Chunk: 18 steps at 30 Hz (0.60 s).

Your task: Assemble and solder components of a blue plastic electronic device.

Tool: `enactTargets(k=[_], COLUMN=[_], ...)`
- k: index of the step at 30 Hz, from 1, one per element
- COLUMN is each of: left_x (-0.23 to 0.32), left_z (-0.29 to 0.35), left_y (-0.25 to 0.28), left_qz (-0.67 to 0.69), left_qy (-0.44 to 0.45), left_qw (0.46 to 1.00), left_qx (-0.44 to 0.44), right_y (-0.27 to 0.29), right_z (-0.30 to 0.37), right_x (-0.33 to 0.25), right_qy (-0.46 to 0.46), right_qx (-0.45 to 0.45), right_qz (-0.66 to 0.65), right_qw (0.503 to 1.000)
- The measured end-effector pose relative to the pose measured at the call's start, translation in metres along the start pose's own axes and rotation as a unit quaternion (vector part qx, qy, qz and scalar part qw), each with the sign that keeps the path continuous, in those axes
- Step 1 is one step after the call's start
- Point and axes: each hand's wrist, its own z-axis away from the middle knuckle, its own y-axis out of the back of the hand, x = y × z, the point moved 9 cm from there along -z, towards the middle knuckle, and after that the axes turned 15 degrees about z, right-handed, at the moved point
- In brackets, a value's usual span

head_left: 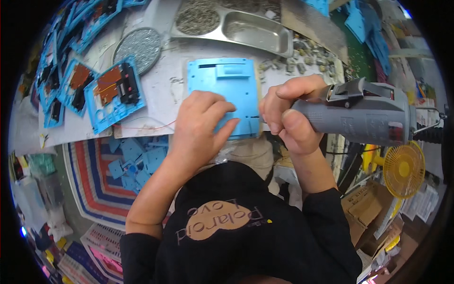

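Note:
A blue plastic casing (245,90) lies flat on the worktable in front of me, with a raised bar and a dark slot near its far edge. My left hand (196,125) rests over the casing's left side, thumb and fingers apart. On the right, my right hand (295,106) is wrapped round the front end of a grey electric screwdriver (359,116), held nearly sideways. Its thin dark bit points left over the casing's right edge; whether the tip touches a screw I cannot tell.
Opened blue casings with brown boards (116,92) pile up at left, beside a round dish of small metal parts (138,49). A steel compartment tray (255,32) stands at the back. Small loose parts (302,54) scatter at right. Below are blue pieces (135,161) and a yellow fan (403,168).

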Motion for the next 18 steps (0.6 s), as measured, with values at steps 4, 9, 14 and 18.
enactTargets(k=[4,9,14,18], left_x=[-0.008,-0.012,-0.005,0.0], left_z=[0.002,0.007,0.003,-0.001], left_y=[-0.007,-0.008,-0.007,-0.016], left_qz=[-0.035,-0.041,-0.031,-0.03], left_qy=[0.027,0.039,0.035,0.003], left_qw=[0.998,0.998,0.999,0.999], left_qx=[-0.044,-0.04,-0.024,-0.027], right_y=[-0.005,-0.022,-0.013,-0.004], right_z=[0.008,0.007,0.0,-0.016], right_x=[0.016,0.009,0.015,-0.02], right_qy=[0.018,0.027,-0.015,0.05], right_qx=[-0.024,-0.041,-0.017,-0.014], right_qz=[0.117,0.109,0.031,-0.029], right_qw=[0.993,0.993,0.999,0.998])
